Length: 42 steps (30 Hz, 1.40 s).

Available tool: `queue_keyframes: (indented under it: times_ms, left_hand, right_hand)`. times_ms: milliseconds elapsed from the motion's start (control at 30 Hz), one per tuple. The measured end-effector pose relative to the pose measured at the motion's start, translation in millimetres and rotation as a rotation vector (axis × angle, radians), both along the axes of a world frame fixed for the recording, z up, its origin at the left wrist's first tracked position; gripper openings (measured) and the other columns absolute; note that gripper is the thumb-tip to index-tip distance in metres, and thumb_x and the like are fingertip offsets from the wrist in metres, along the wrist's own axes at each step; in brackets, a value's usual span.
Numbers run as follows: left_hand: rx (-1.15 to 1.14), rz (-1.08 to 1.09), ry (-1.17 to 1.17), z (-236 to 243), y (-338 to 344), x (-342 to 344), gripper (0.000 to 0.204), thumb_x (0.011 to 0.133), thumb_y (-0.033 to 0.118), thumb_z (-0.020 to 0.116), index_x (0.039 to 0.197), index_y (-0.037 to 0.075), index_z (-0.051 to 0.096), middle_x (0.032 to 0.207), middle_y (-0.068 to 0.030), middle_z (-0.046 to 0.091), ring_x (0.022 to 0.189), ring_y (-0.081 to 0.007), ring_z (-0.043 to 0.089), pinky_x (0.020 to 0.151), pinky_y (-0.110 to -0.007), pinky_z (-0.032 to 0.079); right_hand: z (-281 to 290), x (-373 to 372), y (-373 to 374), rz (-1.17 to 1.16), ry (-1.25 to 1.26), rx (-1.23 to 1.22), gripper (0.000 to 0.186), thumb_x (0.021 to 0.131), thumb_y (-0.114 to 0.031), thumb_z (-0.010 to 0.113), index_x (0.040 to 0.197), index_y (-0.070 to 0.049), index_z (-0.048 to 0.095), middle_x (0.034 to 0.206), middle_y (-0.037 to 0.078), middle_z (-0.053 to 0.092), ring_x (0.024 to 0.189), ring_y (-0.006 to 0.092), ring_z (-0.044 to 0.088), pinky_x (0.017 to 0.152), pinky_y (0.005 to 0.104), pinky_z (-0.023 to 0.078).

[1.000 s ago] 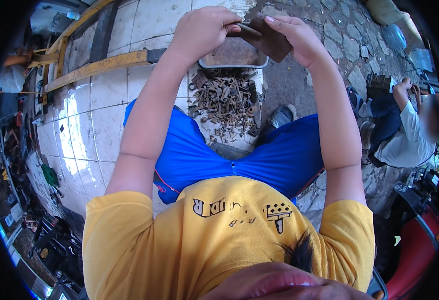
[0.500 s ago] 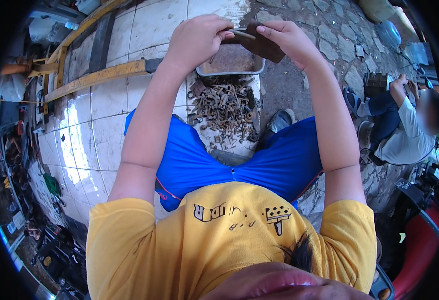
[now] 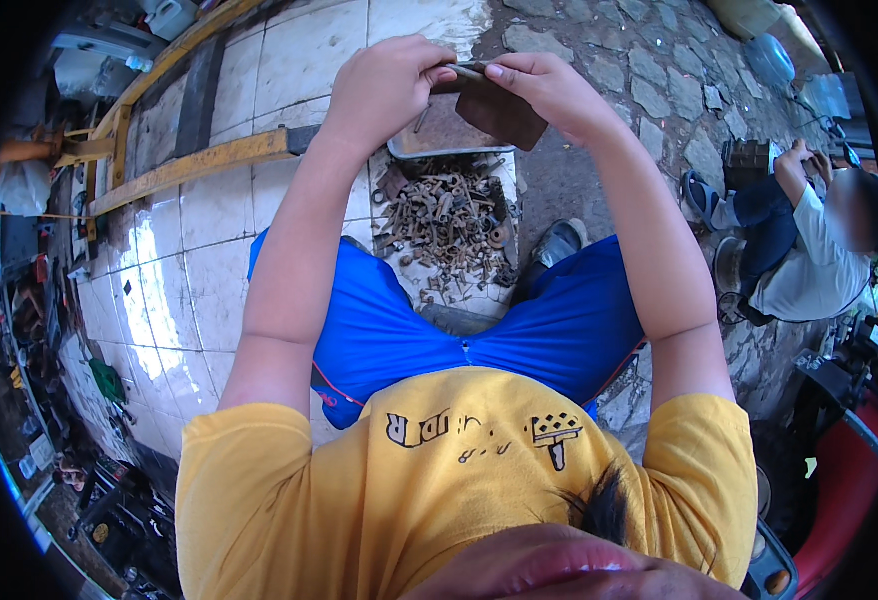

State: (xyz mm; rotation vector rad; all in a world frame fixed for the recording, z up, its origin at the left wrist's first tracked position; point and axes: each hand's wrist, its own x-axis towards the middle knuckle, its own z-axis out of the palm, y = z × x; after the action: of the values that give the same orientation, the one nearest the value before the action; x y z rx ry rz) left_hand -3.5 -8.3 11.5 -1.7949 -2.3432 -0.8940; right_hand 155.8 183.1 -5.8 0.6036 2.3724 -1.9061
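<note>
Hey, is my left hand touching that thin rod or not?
Touching. The head view shows the left hand pinching one end of the thin rod between thumb and fingers.

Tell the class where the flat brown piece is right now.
The flat brown piece is near the top of the head view, just right of centre, held in the right hand, partly hiding the grey tray.
</note>
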Motion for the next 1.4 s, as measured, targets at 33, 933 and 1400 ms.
queue_keyframes:
  times_ms: [33,933,1400]
  left_hand:
    - [0.000,0.012,-0.021,-1,0,1,0.017,0.094,0.017,0.074,0.109,0.010,0.079,0.100,-0.0088,0.075,0.093,-0.0325,0.071,0.079,-0.042,0.055]
    - [0.020,0.029,-0.023,-5,4,6,0.015,0.093,0.023,0.075,0.104,0.015,0.081,0.098,-0.0062,0.076,0.092,-0.0320,0.073,0.077,-0.044,0.057]
    - [-0.002,0.062,-0.056,-10,4,8,0.016,0.095,0.024,0.072,0.105,0.016,0.081,0.096,-0.0071,0.075,0.092,-0.0334,0.072,0.077,-0.045,0.057]
  right_hand:
    - [3,0,-2,-0.048,0.040,-0.052,0.034,0.109,-0.028,0.066,0.125,0.000,0.074,0.110,0.002,0.077,0.101,0.0088,0.068,0.088,0.0261,0.052]
    - [7,0,-13,-0.133,0.082,-0.024,0.034,0.108,-0.028,0.064,0.120,0.001,0.076,0.105,0.007,0.077,0.093,0.0133,0.069,0.087,0.0317,0.054]
    - [20,1,1,-0.192,0.128,-0.230,0.033,0.109,-0.027,0.063,0.122,0.001,0.075,0.103,0.003,0.076,0.095,0.0108,0.066,0.087,0.0294,0.052]
